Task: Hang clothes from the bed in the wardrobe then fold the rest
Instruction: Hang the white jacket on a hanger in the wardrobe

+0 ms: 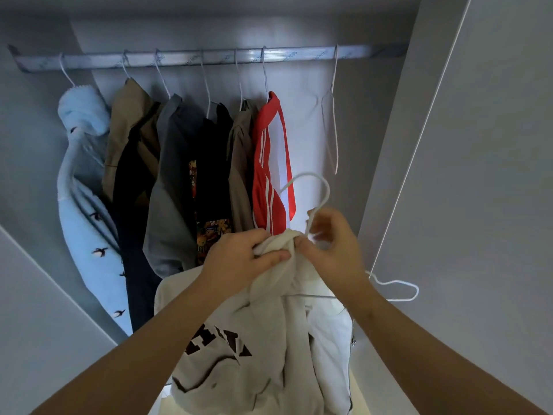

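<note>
A cream sweatshirt with dark letters hangs from my hands in front of the open wardrobe. My left hand grips its bunched collar. My right hand pinches the neck of a white wire hanger, whose hook curves up above my fingers. The hanger's shoulder end sticks out to the right of the fabric. The wardrobe rail runs across the top.
Several garments hang on the rail: a light blue fleece, a tan jacket, a grey one, a black printed shirt, an olive shirt, a red striped top. An empty white hanger hangs to their right. The wardrobe door stands at right.
</note>
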Tool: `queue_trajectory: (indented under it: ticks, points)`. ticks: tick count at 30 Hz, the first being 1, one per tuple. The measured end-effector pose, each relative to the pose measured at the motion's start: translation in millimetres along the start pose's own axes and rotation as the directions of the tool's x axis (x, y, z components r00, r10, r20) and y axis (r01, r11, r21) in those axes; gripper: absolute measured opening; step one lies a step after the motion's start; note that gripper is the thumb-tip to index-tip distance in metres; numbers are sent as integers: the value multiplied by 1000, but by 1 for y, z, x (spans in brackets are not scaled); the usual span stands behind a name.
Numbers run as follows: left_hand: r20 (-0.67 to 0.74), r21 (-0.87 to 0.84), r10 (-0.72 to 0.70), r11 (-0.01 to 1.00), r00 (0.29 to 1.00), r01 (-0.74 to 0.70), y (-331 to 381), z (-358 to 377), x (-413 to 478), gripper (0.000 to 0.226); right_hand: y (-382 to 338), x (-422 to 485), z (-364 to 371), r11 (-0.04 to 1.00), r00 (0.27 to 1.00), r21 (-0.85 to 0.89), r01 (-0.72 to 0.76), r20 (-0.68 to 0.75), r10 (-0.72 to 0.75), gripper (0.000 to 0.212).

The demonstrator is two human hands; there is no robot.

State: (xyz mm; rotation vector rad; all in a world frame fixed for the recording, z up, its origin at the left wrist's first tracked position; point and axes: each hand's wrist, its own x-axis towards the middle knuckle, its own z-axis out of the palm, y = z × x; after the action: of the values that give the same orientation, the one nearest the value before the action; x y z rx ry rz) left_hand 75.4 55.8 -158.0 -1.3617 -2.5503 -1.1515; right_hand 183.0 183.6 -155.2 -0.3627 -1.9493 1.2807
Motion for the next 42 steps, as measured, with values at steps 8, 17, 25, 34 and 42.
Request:
queue_trajectory:
  ticks: [8,17,25,34,42]
  points:
    - [-229,-132,30,989,973,-62,9,-36,14,19,27,-34,-5,995,995,-96,-23,94,32,29]
    - [-204,-281,210,923,956,-262,26,-77,18,10,58,-19,5,954,940,-258,-151,261,219,61]
    - [-186,-312,181,921,966,-233,18,-93,13,17,71,-10,33,926,915,-378,14,379,141,86]
    - [-162,-369,151,907,975,-202,12,-96,15,8,58,-2,31,964,799,-216,-153,547,250,44]
    - [-180,-366,118,913,976,-178,8,-94,20,9,91,-16,16,863,630,-472,-180,618,469,35]
